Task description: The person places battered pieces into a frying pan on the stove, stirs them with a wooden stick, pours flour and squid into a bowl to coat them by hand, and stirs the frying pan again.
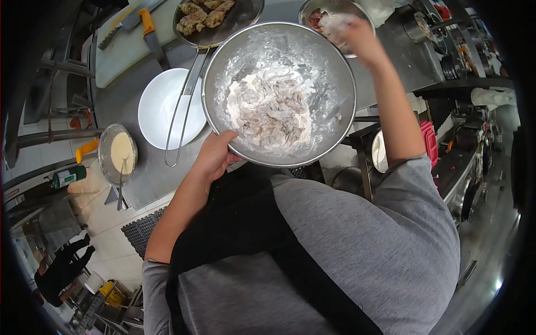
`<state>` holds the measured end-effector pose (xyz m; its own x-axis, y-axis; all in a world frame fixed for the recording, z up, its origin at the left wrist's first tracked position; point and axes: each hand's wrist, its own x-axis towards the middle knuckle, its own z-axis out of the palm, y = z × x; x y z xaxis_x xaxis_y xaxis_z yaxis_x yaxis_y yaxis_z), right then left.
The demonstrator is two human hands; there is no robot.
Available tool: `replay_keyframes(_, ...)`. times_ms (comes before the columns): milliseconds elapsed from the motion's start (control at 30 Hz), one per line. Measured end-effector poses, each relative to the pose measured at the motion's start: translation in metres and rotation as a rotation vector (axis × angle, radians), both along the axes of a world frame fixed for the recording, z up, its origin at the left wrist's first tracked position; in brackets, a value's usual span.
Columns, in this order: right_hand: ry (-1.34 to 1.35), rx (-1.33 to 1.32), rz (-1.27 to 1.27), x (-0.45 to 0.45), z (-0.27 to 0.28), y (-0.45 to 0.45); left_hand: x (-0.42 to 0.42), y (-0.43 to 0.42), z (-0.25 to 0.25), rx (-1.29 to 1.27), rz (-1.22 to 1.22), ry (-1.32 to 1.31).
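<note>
My left hand (pixel 214 154) grips the near left rim of a large metal mixing bowl (pixel 330 70), with its thumb over the edge. Inside that bowl, pieces of food coated in white flour (pixel 273 109) lie in a heap, and flour streaks the walls. My right hand (pixel 362 42) is at a smaller metal bowl (pixel 366 12) at the upper right. Motion smears its fingers, so I cannot make out whether they hold anything. White powder and some reddish pieces (pixel 317 20) show in the smaller bowl.
A pan (pixel 245 15) of browned fried pieces sits behind the large bowl. To the left are a white bowl (pixel 156 106) under a long wire handle, a bowl of pale batter (pixel 121 153) with a utensil, and a cutting board (pixel 109 70) with orange-handled knives (pixel 146 21).
</note>
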<state>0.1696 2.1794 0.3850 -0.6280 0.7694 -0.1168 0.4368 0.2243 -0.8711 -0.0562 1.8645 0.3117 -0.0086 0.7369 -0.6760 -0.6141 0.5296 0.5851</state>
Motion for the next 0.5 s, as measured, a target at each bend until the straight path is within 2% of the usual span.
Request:
replay_keyframes(67, -0.551, 0.141, 0.26, -0.03, -0.011, -0.052, -0.002, -0.001, -0.001, -0.009, 0.0, 0.012)
replay_keyframes(100, -0.645, 0.207, 0.383, -0.036, -0.054, -0.062, -0.004, 0.0, -0.004, 0.009, -0.029, 0.014)
replay_keyframes(133, -0.635, 0.327, 0.573, -0.05, -0.063, -0.087, -0.004, 0.0, -0.007, 0.028, -0.058, 0.014)
replay_keyframes(200, -0.463, 0.319, 0.73, -0.078, -0.085, -0.133, -0.004, 0.003, -0.004, 0.051, -0.058, 0.013)
replay_keyframes(233, -0.736, 0.485, 0.701, -0.093, -0.068, -0.167, -0.003, 0.005, -0.002, 0.073, -0.059, 0.015)
replay_keyframes(333, -0.762, 0.415, 0.831, -0.095, -0.054, -0.165, 0.0, 0.003, -0.004, 0.057, -0.013, 0.007)
replay_keyframes(400, -0.813, 0.556, 0.865, -0.085, -0.062, -0.147, 0.0, 0.001, -0.007, 0.061, 0.01, 0.01)
replay_keyframes(433, -0.841, 0.486, 0.69, -0.086, -0.053, -0.135, 0.0, 0.001, -0.009, 0.062, 0.002, 0.008)
replay_keyframes(467, -0.995, 0.441, 0.549, -0.088, -0.04, -0.122, 0.0, 0.002, -0.011, 0.066, -0.006, 0.004)
replay_keyframes(500, -1.002, 0.449, 0.555, -0.084, -0.03, -0.118, 0.001, 0.002, -0.009, 0.073, 0.002, -0.002)
